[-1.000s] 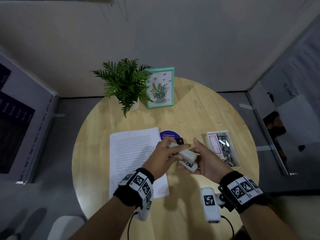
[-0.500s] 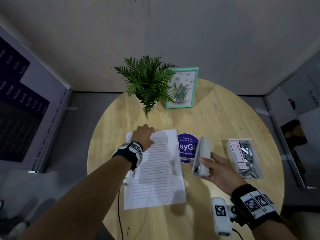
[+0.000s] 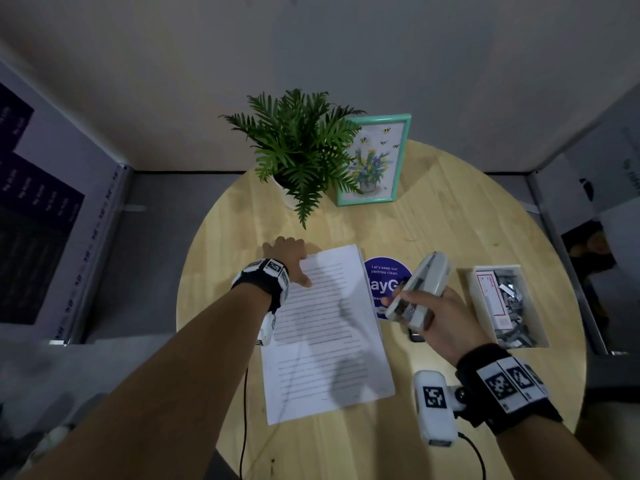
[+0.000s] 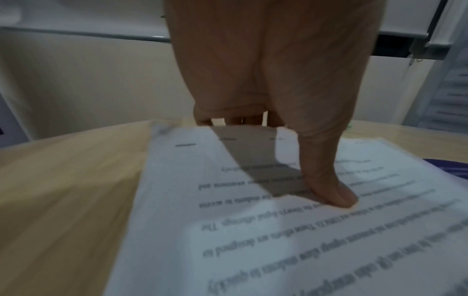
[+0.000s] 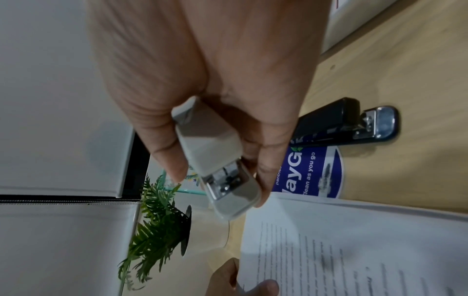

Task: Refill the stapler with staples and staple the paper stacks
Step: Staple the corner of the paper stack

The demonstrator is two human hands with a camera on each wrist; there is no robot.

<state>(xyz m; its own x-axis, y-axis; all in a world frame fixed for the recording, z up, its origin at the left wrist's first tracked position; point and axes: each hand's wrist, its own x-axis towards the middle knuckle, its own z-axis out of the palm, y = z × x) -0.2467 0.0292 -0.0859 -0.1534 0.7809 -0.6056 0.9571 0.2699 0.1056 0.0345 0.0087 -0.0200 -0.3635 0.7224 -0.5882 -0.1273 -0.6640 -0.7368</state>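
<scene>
A stack of printed paper [image 3: 329,327] lies in the middle of the round wooden table [image 3: 450,209]. My left hand [image 3: 287,258] is at its far left corner. The thumb [image 4: 331,192] presses on the top sheet while the fingers [image 4: 228,118] curl behind the far edge, pinching the corner. My right hand [image 3: 412,303] grips a grey stapler [image 3: 420,289] above the table, just right of the paper. Its metal front end [image 5: 228,180] points toward the stack [image 5: 354,250]. A white box of loose staples [image 3: 505,303] sits to the right.
A black stapler [image 5: 341,122] lies on the table beside a round purple sticker [image 3: 384,271]. A potted fern [image 3: 298,150] and a teal picture frame [image 3: 374,161] stand at the far edge. Panels stand on both sides of the table.
My left hand let go of the grey stapler and reached out to the paper's far left corner. The right hand now holds the stapler alone, beside the stack.
</scene>
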